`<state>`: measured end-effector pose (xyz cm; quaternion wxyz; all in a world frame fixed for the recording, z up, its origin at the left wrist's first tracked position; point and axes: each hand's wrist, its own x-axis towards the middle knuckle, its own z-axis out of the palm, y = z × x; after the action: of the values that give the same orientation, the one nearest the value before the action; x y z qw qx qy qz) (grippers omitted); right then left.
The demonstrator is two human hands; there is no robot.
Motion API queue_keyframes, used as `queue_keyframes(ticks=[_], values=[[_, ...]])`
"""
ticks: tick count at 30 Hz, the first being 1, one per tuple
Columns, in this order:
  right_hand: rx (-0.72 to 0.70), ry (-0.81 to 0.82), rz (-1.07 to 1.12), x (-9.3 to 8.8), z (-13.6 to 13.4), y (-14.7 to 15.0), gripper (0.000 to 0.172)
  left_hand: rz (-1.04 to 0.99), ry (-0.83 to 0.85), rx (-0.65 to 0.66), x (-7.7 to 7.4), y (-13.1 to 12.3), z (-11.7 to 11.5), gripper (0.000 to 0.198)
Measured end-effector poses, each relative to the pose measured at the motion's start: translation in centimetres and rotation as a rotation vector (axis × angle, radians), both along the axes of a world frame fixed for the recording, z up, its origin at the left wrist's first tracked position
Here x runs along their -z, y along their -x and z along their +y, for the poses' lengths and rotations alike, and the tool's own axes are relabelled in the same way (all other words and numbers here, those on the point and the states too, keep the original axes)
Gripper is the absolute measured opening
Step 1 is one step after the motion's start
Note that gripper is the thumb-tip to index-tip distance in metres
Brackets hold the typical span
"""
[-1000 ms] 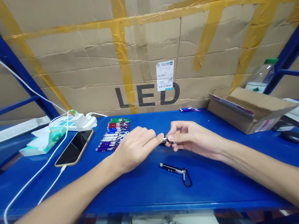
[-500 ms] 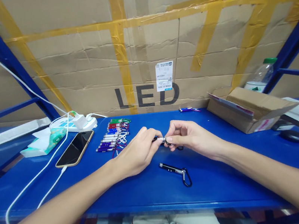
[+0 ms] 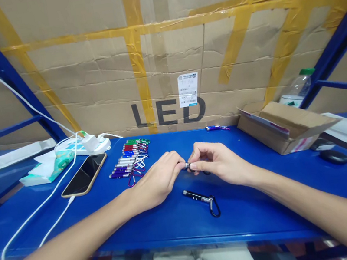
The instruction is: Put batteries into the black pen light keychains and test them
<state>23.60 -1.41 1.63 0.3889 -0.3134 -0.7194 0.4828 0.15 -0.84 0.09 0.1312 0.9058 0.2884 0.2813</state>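
Note:
Above the middle of the blue table, my left hand and my right hand pinch opposite ends of a small black and silver penlight. My fingers hide most of it, and a dark clip shows below my right fingers. Nearer the front edge lies a black penlight with a black carabiner on its right end. Left of my left hand is a row of several penlights in green, red, blue, silver and purple, with clips on their right ends. A blue penlight lies near the back.
At left are a phone on a white cable, a tissue pack and a power strip. An open cardboard box, a black mouse and a bottle are at right. A large carton stands behind.
The whole view has shifted slightly. My two hands are a little closer together, and less of the penlight shows between them.

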Motion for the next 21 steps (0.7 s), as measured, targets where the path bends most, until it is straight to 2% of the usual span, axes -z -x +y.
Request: queue_keyframes(ticks=[6,15,21], values=[[0.003,0.053,0.034,-0.1,0.09,-0.06,0.037,-0.122,0.096,0.017,0.01,-0.09,-0.02,0.014],[-0.009,0.139,0.043,-0.46,0.09,0.01,0.043,-0.141,-0.083,0.079,0.2,0.1,0.26,0.01],[-0.016,0.194,0.061,-0.45,0.06,0.01,0.042,-0.153,-0.139,0.101,0.35,0.2,0.47,0.007]])
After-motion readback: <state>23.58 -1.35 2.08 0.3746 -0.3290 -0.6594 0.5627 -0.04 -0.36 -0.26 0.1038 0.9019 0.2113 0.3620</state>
